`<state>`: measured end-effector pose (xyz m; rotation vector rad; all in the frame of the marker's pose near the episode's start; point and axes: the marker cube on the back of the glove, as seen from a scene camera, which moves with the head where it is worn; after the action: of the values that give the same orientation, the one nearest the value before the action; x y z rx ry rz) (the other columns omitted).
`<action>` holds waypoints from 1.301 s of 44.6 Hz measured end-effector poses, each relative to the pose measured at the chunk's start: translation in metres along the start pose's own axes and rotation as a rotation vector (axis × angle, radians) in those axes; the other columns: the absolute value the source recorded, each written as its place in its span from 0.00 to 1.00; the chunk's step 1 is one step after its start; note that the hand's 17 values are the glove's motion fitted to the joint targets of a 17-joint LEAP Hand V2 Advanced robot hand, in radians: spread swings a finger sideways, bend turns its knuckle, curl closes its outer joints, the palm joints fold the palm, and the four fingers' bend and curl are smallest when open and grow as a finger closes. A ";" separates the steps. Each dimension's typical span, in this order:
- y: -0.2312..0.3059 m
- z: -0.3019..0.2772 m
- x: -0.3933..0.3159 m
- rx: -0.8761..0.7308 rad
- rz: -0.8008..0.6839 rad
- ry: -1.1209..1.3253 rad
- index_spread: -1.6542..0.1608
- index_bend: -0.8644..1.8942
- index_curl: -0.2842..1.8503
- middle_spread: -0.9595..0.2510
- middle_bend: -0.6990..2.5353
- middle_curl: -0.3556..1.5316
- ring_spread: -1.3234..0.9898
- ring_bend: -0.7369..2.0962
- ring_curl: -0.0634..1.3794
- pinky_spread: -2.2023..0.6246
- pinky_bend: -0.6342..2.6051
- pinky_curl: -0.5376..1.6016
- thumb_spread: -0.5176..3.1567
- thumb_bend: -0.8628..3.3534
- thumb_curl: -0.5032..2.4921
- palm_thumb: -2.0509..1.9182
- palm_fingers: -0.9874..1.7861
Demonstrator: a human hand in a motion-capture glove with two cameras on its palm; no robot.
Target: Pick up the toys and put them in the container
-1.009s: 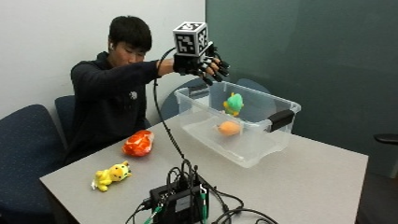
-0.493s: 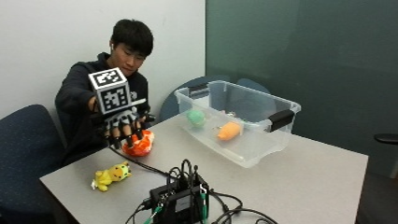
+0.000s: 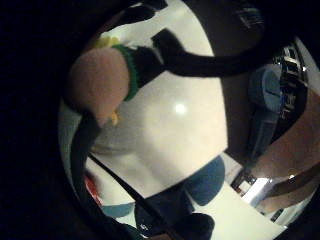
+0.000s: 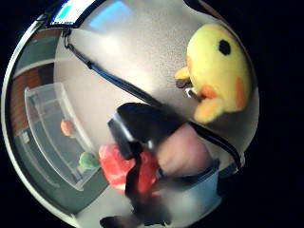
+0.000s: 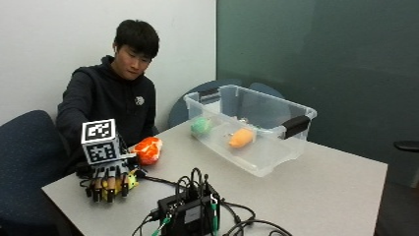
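My gloved right hand [image 5: 108,183] hangs at the table's front left corner, fingers pointing straight down and holding nothing. It covers most of the yellow plush toy [image 5: 134,180], which lies on the table just beside the fingers. The thumb side palm view shows that yellow toy [image 4: 221,71] flat on the table, apart from my thumb [image 4: 180,152]. A red-orange toy [image 5: 148,150] lies a little behind the hand. The clear plastic container [image 5: 288,147] stands at the back right, holding a green toy [image 5: 200,126] and an orange toy [image 5: 240,137].
A black box with tangled cables [image 5: 190,209] sits at the front middle of the table, close to my hand's right. A cable runs from it toward the hand. Blue chairs [image 5: 26,147] stand behind the table's left edge.
The hand has left the container, where the green toy now lies, passed over the red-orange toy and come down at the yellow toy near the front left corner.
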<state>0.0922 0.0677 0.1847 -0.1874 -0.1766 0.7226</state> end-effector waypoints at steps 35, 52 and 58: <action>0.097 -0.185 -0.187 0.680 -0.580 -0.285 0.76 0.60 0.50 0.58 0.52 0.61 0.42 0.73 0.44 0.62 0.59 0.54 0.50 0.26 0.35 0.65 0.74; 0.187 -0.178 -0.369 0.037 -1.010 -0.507 0.77 0.53 0.57 0.57 0.49 0.64 0.43 0.70 0.47 0.64 0.58 0.59 0.48 0.21 0.35 0.58 0.37; 0.174 -0.186 -0.350 0.031 -1.026 -0.393 0.77 0.40 0.46 0.64 0.49 0.60 0.50 0.46 0.33 0.72 0.48 0.52 0.47 0.19 0.32 0.52 0.18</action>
<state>-0.2356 -0.0591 -0.0686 0.0882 -0.5822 -0.2711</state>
